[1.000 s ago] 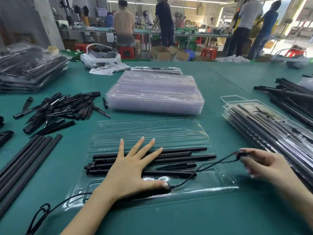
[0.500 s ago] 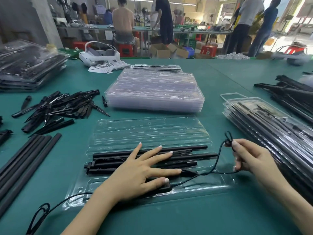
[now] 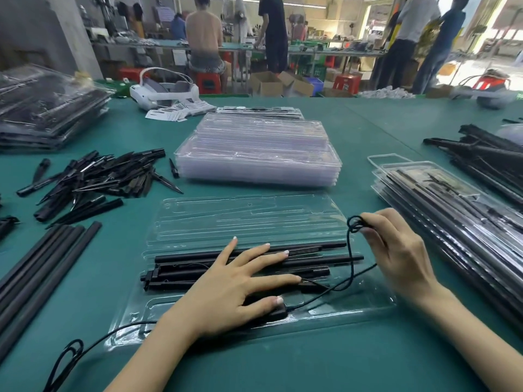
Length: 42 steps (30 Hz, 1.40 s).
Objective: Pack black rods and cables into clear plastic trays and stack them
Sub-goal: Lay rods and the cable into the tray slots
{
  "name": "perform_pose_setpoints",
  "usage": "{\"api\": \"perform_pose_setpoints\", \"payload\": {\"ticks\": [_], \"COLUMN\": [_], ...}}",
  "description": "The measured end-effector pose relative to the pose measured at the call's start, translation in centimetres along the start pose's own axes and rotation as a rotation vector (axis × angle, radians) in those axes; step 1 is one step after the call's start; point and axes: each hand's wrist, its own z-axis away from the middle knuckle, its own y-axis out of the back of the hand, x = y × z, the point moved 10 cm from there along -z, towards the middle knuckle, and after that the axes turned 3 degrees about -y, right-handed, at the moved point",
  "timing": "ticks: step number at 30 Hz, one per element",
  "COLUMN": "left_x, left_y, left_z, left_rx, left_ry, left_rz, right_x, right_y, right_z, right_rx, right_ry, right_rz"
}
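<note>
A green table is seen in a workshop. A grey pillar is set at the far left. Long benches are lined up behind, with red stools and cardboard boxes beneath. Daylight is let in at the far right.

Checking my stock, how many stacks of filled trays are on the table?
2: one stack of filled trays at far left, another stack at right; more may lie off-frame.

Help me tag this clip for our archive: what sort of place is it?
Most likely a factory packing floor. The green table holds a stack of empty clear trays, heaps of black parts and stacks of filled trays, and behind it other workers stand or sit at long benches.
</note>
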Motion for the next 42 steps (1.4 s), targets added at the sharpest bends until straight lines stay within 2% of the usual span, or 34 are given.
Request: {"api": "perform_pose_setpoints", "payload": {"ticks": [5, 9, 15, 19, 26, 32, 38, 42], "left_x": [-0.1, 0.3, 3.1, 5.6, 6.1, 4.2, 3.3, 3.2], "left_y": [0.1, 0.4, 1.9, 0.9, 0.7, -0.3, -1.7, -1.9], "left_z": [0.0, 0.1, -0.7, -2.0, -2.5, -2.0, -2.1, -2.1], "left_rx": [0.007, -0.01, 0.027, -0.02, 0.089, 0.109, -0.028, -0.053], "left_ry": [0.02, 0.021, -0.085, -0.172, -0.09, 0.058, 0.135, 0.146], "left_rz": [0.012, 0.02, -0.174, -0.161, -0.217, -0.079, -0.024, -0.001], "right_x": [1.7, 2.6, 1.7, 1.3, 1.5, 0.8, -0.6, -1.2], "right_y": [-0.9, -0.6, 1.1, 1.4, 1.7, 2.1, 2.3, 2.0], "right_z": [0.0, 1.1, 1.8, 2.3, 2.5, 2.3, 2.7, 3.1], "right_rx": [-0.012, -0.091, -0.183, -0.212, -0.146, -0.185, -0.224, -0.241], "right_ry": [-0.062, -0.054, 0.08, 0.092, 0.034, 0.011, 0.005, -0.127], "right_rz": [-0.26, -0.469, -0.26, -0.233, -0.196, -0.206, -0.11, -0.061]}}
